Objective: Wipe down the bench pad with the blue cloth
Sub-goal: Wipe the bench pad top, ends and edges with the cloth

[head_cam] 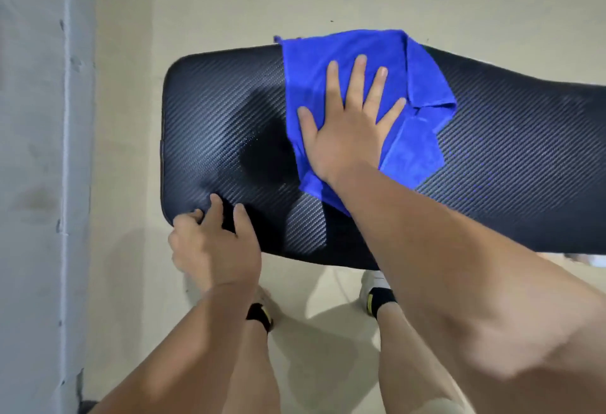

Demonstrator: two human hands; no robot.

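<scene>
A black bench pad (213, 111) with a carbon-weave texture runs from the centre left to the right edge. The blue cloth (419, 138) lies spread and partly folded over its middle, its far edge hanging past the pad's back side. My right hand (347, 128) presses flat on the cloth, fingers spread. My left hand (213, 243) grips the pad's near left corner, fingers curled over the edge. A darker wet-looking patch shows on the pad just left of the cloth.
Beige floor surrounds the bench. A grey wall (36, 151) with a vertical edge stands at the left. My legs, black ankle socks and a white shoe (373, 285) are below the pad's near edge.
</scene>
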